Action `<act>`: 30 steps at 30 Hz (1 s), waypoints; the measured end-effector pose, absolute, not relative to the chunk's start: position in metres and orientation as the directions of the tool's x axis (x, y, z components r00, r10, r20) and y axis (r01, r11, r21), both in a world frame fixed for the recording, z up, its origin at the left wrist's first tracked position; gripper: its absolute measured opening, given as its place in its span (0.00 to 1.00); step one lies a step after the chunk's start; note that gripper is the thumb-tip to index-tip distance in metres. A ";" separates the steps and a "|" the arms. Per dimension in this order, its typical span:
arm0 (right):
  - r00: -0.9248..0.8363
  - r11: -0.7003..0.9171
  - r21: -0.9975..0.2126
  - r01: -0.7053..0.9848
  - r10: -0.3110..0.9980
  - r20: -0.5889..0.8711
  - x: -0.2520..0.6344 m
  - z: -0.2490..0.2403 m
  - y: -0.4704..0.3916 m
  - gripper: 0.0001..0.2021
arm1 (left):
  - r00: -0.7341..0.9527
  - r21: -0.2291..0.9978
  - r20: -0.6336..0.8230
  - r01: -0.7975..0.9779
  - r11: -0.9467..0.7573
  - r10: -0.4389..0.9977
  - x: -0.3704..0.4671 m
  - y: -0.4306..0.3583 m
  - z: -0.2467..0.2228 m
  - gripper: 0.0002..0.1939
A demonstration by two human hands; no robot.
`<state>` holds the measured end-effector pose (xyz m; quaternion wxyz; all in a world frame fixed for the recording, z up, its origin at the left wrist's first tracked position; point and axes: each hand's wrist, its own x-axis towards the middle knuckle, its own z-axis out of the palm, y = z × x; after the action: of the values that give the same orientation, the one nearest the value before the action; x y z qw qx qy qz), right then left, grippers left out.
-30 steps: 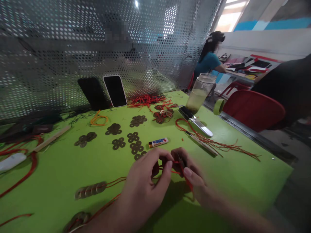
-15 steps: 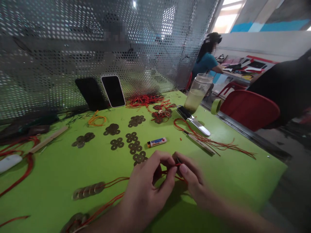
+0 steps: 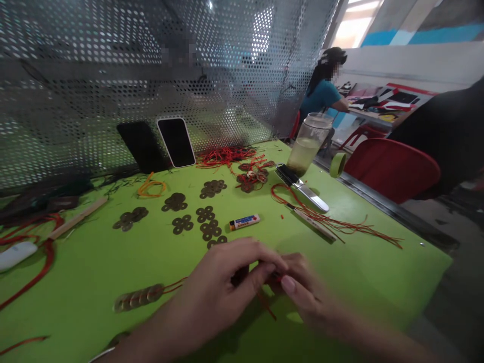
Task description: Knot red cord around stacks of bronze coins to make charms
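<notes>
My left hand and my right hand meet over the green table, fingertips pinched together on red cord. A loose end of the cord hangs below the fingers; the part between them is mostly hidden. Left of my left hand, a row of overlapping coins lies with red cords running toward my wrist. More coins show partly under my left forearm. Beyond the hands are coin clusters and a small white and blue tube.
A hairbrush, a pen and red cords lie at the right. Behind them stands a jar. Two phones lean on the perforated metal panel. A person sits at another table.
My left hand has moved a little lower and right, its fingers now closed over the right fingertips. The cord's loose end now hangs below, and my left forearm covers more of the lower coins.
</notes>
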<state>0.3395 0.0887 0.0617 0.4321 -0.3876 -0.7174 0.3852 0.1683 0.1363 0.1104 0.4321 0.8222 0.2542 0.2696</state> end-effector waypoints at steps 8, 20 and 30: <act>-0.574 0.410 -0.897 0.165 0.779 0.251 0.343 0.062 0.086 0.21 | 0.870 0.978 -0.138 0.196 -0.076 0.474 0.157 0.150 0.113 0.07; -0.651 0.300 -0.930 0.211 0.753 0.095 0.345 0.060 0.084 0.24 | 0.886 0.947 -0.242 0.304 -0.101 0.396 0.157 0.154 0.113 0.09; -0.579 0.310 -0.922 0.232 0.805 0.125 0.340 0.061 0.077 0.24 | 0.936 0.952 -0.144 0.219 -0.214 0.321 0.159 0.151 0.119 0.05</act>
<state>0.3405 0.0769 0.0607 0.3018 -0.3453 -0.7510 0.4750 0.1593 0.1506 0.1187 0.6025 0.7779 0.1735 0.0421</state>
